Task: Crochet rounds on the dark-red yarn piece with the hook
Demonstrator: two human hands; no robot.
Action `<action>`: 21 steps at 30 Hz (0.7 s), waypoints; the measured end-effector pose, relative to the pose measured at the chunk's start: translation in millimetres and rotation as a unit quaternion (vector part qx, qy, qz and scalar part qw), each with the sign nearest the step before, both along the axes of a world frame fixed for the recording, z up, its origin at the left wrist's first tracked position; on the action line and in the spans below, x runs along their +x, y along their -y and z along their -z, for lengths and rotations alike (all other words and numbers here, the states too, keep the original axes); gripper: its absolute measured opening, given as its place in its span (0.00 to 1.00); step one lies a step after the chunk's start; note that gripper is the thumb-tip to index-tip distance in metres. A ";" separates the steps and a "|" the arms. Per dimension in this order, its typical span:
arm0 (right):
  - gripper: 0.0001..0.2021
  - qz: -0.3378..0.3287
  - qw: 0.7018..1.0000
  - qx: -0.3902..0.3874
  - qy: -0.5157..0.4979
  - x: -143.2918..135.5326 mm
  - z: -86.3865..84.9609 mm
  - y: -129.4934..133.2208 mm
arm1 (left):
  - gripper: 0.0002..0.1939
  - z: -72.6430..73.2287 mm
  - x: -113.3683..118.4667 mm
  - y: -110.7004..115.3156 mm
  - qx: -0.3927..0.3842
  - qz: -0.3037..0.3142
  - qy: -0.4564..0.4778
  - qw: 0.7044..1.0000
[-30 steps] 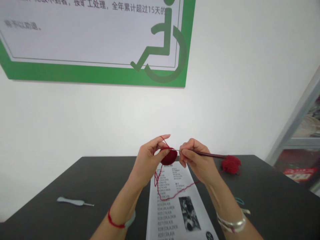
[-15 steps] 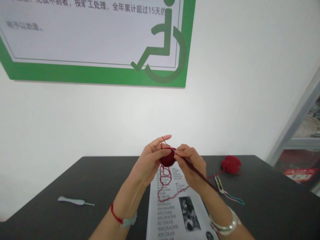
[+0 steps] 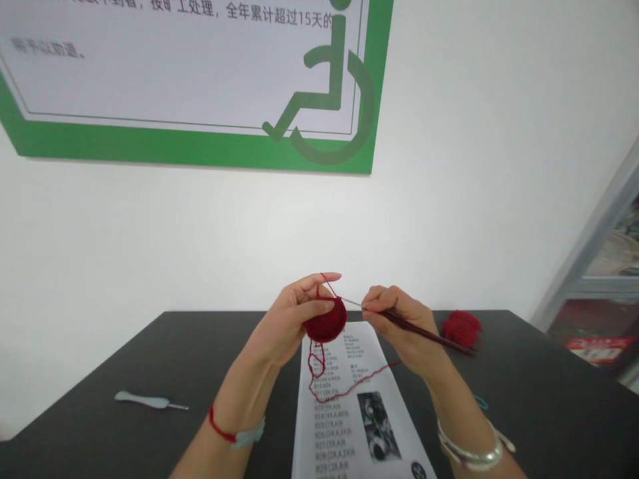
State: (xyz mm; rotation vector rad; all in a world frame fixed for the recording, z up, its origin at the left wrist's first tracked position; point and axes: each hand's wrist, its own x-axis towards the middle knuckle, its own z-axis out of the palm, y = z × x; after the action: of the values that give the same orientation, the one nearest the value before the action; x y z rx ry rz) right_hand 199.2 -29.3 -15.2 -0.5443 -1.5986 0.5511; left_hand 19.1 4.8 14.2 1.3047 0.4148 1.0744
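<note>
My left hand (image 3: pixel 294 313) pinches a round dark red crochet piece (image 3: pixel 327 322) between thumb and fingers, with a strand of red yarn (image 3: pixel 327 283) over its raised index finger. In my right hand (image 3: pixel 399 316) is a crochet hook (image 3: pixel 419 328) with a dark reddish-brown handle, held like a pen. Its thin metal shaft reaches left to the upper edge of the piece, where the tip is too small to make out. Loose yarn hangs below the piece and trails over the printed sheet toward the red yarn ball (image 3: pixel 462 329), partly behind my right hand.
The printed pattern sheet (image 3: pixel 344 426) lies on the black table (image 3: pixel 239 412) beneath my hands. A second hook with a pale handle (image 3: pixel 144 400) rests at the left. Beyond my right forearm, a bit of blue cord (image 3: pixel 480 402) shows. A green-framed sign (image 3: pixel 200 150) hangs on the wall.
My right hand and the hook have moved right, away from the crochet piece, so more shaft shows. My left hand and the piece have shifted slightly left. My right forearm now covers the metal pin.
</note>
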 end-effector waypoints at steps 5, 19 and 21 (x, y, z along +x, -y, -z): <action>0.06 -0.020 0.999 -0.003 0.025 6.6 -1.8 2.8 | 0.19 -1.2 -4.0 -1.5 -0.017 0.032 -0.019 0.999; 0.06 -0.165 0.979 -0.111 -0.045 19.9 -2.0 -3.3 | 0.16 -1.1 -10.7 -6.7 -0.010 0.074 -0.081 0.994; 0.06 -0.195 0.969 -0.133 -0.076 17.0 -1.2 -5.9 | 0.16 -0.2 -7.0 -5.0 0.007 0.054 -0.076 0.996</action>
State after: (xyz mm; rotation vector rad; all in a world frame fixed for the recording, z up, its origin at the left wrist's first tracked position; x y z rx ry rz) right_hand 216.2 -23.4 -14.1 -0.3721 -1.4998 1.0902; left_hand 12.1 9.8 14.4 1.4109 0.4448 0.8934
